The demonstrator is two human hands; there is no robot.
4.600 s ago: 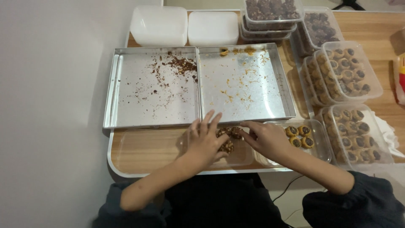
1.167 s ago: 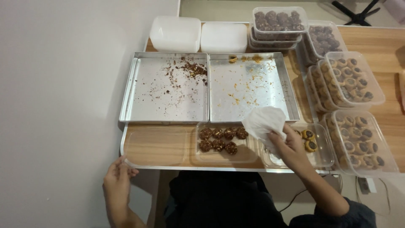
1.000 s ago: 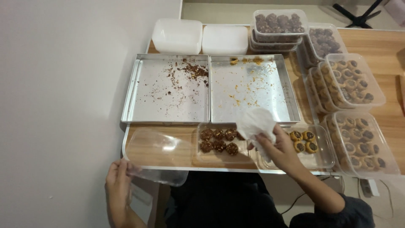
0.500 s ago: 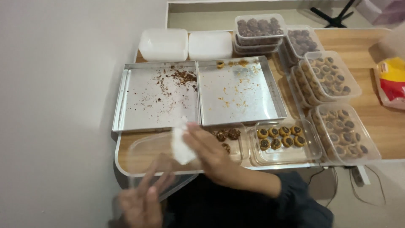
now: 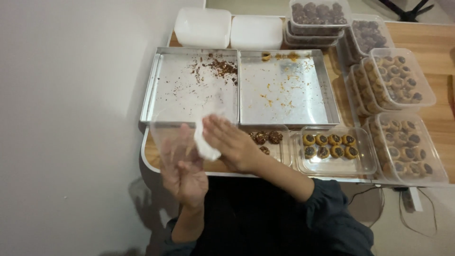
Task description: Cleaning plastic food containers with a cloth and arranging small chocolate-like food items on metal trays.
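The person's left hand (image 5: 186, 174) is raised, palm up, holding a clear plastic lid (image 5: 177, 135) from underneath, its grip loosely curled with the fingers spread against the plastic; the lid sits tilted above the near left corner of the bench (image 5: 438, 109), partly over the front edge of the left baking tray (image 5: 189, 90). The right hand (image 5: 232, 144) is closed around a crumpled white tissue (image 5: 204, 142) and presses it against the inner face of the lid, so tissue and lid are touching. Just right of that hand a clear tub (image 5: 275, 142) shows a few dark-topped cookies, half hidden by the wrist. Next to it another clear tub (image 5: 334, 151) holds two rows of golden cookies with dark centres. The left baking tray is strewn with brown crumbs near its far right corner; the right baking tray (image 5: 286, 87), touching it side by side, carries scattered orange crumbs. Behind the trays stand two white containers (image 5: 230, 28), and to the right are stacked and filled cookie tubs (image 5: 398, 80), lids on
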